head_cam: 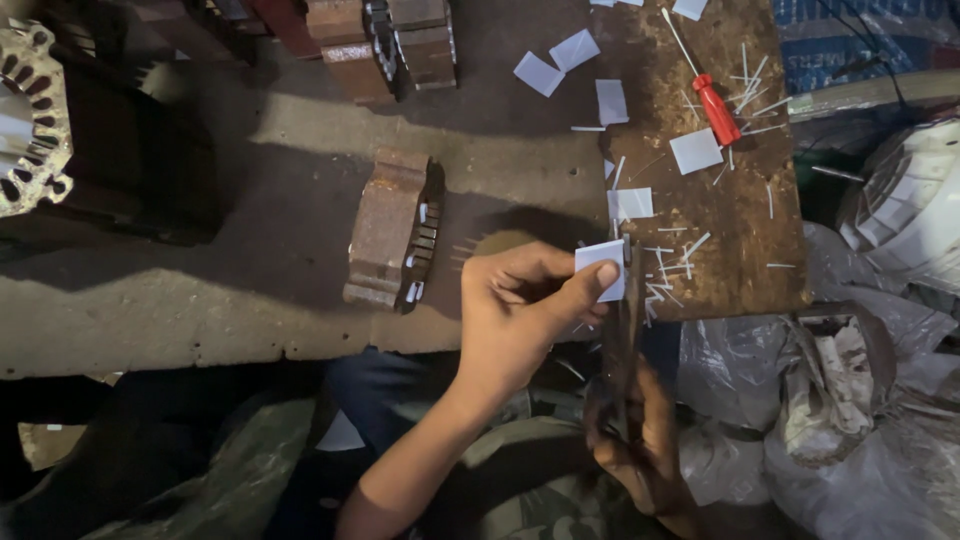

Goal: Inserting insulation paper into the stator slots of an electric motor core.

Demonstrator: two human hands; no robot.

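My left hand (520, 320) pinches a small white paper rectangle (601, 268) between thumb and fingers at the near edge of a worn wooden board (730, 215). Below it, my right hand (640, 450) grips dark scissors (628, 330), whose blades point up and meet the paper's right edge. Thin white cut strips (668, 265) lie scattered on the board just right of the paper. More white paper squares (695, 150) rest farther up the board.
A red-handled screwdriver (715, 105) lies on the board's far part. A rusty stator core (390, 230) stands on the concrete floor left of my hand, with others (385, 40) behind and a larger one (30, 110) at far left. Plastic bags (860, 400) crowd the right.
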